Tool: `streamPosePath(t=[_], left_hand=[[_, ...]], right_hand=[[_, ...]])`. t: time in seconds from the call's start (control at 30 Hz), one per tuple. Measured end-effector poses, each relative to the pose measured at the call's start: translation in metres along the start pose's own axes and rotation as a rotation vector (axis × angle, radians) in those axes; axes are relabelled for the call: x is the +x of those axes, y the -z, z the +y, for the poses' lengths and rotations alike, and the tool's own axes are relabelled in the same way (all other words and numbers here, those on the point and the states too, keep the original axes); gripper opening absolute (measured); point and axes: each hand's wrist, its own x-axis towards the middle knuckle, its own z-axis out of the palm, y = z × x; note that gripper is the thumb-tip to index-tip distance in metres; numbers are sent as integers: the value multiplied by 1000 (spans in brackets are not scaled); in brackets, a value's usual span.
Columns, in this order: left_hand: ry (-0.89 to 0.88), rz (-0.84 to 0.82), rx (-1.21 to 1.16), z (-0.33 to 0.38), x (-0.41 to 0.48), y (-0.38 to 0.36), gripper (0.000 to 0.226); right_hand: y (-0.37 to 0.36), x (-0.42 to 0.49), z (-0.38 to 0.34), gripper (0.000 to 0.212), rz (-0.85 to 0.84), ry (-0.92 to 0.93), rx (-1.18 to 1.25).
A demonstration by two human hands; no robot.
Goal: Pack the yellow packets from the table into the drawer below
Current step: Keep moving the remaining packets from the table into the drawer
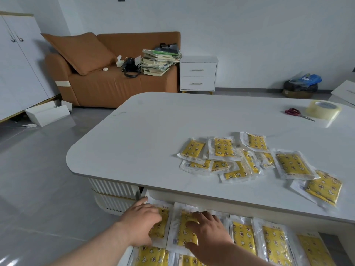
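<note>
Both hands are down in the open drawer (pixel 144 192) under the table (pixel 153 131) edge. The left hand (pixel 141 223) lies on the leftmost packet (pixel 163 217) of the back row, thumb stuck out toward the drawer's left wall, fingers bent over the packet's yellow face. Blurred there, so cannot tell if it pinches the packet or only rests on it. The right hand (pixel 211 233) is spread flat on the next packet (pixel 183 225), fingers straight and thumb out along its lower edge, gripping nothing. That packet sits slightly tilted and overlaps its neighbours.

More yellow packets stand side by side in the drawer to the right of the hands (pixel 274 244), and a second row (pixel 149 256) lies in front, cut by the frame's bottom.

On the table a loose pile (pixel 224 148) of the same packets is still unpacked – overlapping, at mixed angles – right of centre, with one stray packet (pixel 324 187) near the front edge.

Far right corner of the table: red scissors (pixel 293 112) just beside a tape roll (pixel 323 109).

Background – brown sofa (pixel 115 87) with a book stack (pixel 159 62), white nightstand (pixel 197 73) beside it, white cabinet (pixel 17 64) at left, a white box (pixel 48 114) on the floor.
</note>
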Motion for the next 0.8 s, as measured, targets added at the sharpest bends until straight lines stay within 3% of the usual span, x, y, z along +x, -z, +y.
streamPosePath(t=[0.57, 0.8], left_hand=[[64, 66, -45, 0, 1, -6, 79], [101, 115, -59, -2, 2, -8, 58]], right_hand=[[-9, 14, 4, 52, 100, -22, 85], [-3, 13, 6, 46, 177, -61, 115]])
